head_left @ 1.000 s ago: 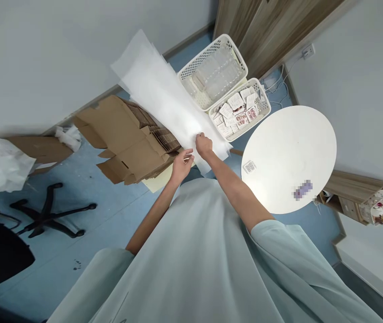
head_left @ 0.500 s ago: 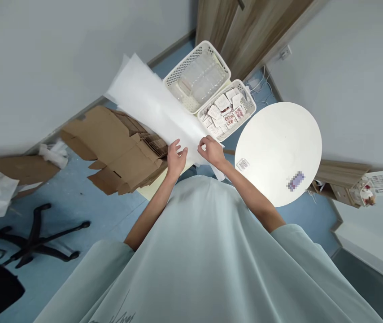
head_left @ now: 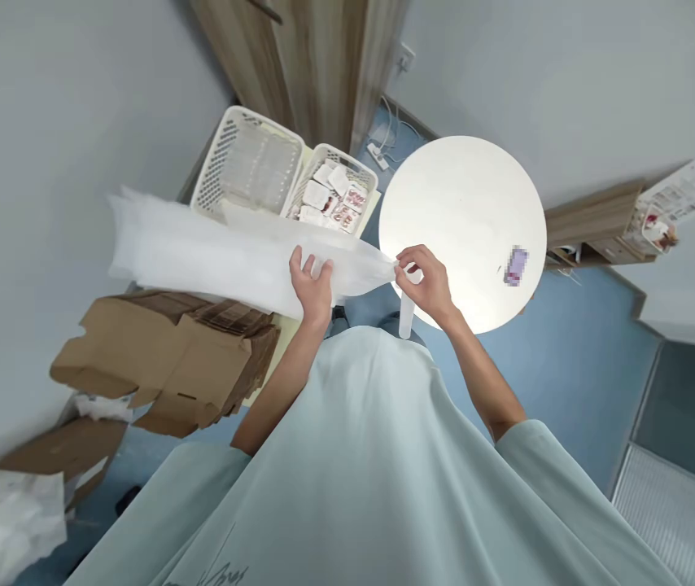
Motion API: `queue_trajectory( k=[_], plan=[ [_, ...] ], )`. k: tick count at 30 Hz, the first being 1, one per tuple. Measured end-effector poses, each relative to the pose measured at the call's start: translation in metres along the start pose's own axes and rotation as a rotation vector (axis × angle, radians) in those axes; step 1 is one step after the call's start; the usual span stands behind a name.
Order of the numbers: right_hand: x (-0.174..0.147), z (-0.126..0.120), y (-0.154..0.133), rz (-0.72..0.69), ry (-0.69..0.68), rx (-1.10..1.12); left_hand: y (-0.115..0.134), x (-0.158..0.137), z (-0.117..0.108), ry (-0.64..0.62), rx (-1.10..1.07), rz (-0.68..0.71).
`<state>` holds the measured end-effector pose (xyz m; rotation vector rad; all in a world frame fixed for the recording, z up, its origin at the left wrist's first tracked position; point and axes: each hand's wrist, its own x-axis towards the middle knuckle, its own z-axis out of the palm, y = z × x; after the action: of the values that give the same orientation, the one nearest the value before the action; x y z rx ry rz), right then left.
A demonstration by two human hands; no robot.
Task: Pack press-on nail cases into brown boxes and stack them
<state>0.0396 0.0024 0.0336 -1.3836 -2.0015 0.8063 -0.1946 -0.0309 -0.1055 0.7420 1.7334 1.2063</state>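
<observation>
A stack of thin, white translucent packing sheets [head_left: 213,251] stretches from the left to my hands. My right hand [head_left: 430,285] pinches the tapered, gathered end of a sheet beside the round table's near edge. Below those fingers hangs a narrow white strip [head_left: 406,317]; whether it belongs to the same sheet I cannot tell. My left hand [head_left: 312,291] is over the sheets with its fingers apart, holding nothing that I can see.
Behind the sheets stand a white basket [head_left: 207,175] of clear plastic pieces and a smaller basket [head_left: 364,172] of small white packs. Flattened cardboard boxes [head_left: 164,350] lie at the left. On the right, the round white table [head_left: 463,195] carries a blurred purple item [head_left: 515,266].
My right hand has moved right to the round table's edge, drawing the sheet's end out. My left hand stays over the sheets. The view has turned, so the baskets now appear further left.
</observation>
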Motion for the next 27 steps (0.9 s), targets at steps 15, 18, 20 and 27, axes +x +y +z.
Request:
queue_trajectory(
  k=[15, 18, 20, 27],
  plan=[
    [-0.142, -0.115, 0.154, 0.392, 0.320, 0.166, 0.085, -0.025, 0.245, -0.540, 0.134, 0.493],
    [-0.158, -0.124, 0.191, 0.489, 0.310, 0.328, 0.090, -0.040, 0.296, -0.604, 0.182, 0.531],
    [-0.165, -0.130, 0.211, 0.532, 0.292, 0.340, 0.093, -0.048, 0.328, -0.637, 0.236, 0.549],
    [-0.171, -0.130, 0.243, 0.496, 0.318, 0.124, 0.094, -0.059, 0.405, -0.767, 0.324, 0.636]
  ],
)
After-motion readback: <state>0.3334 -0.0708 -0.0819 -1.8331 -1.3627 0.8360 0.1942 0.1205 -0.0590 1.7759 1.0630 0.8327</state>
